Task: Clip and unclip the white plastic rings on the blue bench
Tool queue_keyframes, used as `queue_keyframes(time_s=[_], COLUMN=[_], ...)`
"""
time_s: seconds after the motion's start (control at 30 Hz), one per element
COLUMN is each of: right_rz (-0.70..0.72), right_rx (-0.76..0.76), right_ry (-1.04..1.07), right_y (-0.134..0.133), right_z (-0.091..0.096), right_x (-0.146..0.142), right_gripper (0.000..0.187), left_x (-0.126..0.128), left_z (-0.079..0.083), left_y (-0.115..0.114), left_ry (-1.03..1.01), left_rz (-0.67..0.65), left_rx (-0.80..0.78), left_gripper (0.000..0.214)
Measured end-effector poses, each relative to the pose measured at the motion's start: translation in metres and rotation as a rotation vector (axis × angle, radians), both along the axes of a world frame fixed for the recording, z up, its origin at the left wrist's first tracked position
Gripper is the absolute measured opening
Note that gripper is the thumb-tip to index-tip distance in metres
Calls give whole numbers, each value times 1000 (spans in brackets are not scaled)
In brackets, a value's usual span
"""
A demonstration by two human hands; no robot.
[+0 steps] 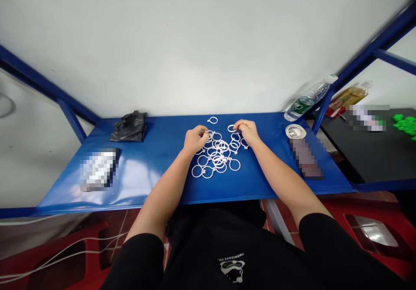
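Note:
A loose heap of white plastic split rings [216, 155] lies in the middle of the blue table top [159, 160]. My left hand [196, 138] pinches a ring at the heap's upper left edge. At the upper right edge, my right hand [246, 132] holds another ring [231, 128] between its fingertips. A single ring [212, 120] lies apart, beyond the heap and between my hands. My fingers partly hide the rings they hold.
A black plastic bag [128, 127] and a pixelated flat object [97, 169] lie on the table's left. To the right are a white roll [295, 131], a pixelated object [305, 159] and a water bottle [308, 100]. Green pieces [404, 124] lie on a black surface beyond.

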State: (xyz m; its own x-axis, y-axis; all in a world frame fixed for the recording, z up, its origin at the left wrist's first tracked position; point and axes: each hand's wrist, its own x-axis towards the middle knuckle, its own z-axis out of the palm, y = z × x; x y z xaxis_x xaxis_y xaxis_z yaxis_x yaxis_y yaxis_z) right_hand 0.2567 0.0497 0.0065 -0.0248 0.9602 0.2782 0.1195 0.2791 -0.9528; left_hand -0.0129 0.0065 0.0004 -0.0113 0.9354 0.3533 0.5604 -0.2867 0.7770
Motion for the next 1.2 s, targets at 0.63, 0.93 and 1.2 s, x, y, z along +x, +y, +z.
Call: queue_keyframes(time_s=[0.63, 0.93, 1.2], right_rz=[55, 53, 96], right_rx=[-58, -29, -6], right_ry=[-44, -94, -79], right_y=[-7, -5, -5], right_z=[0, -2, -3], right_x=[-6, -6, -6], right_gripper=[24, 24, 30], left_x=[-7, 0, 1], left_z=[4, 11, 15], left_y=[2, 1, 55], left_ry=[78, 393, 450], left_rz=[-7, -59, -20], left_rx=[50, 116, 24], left_gripper=[32, 27, 30])
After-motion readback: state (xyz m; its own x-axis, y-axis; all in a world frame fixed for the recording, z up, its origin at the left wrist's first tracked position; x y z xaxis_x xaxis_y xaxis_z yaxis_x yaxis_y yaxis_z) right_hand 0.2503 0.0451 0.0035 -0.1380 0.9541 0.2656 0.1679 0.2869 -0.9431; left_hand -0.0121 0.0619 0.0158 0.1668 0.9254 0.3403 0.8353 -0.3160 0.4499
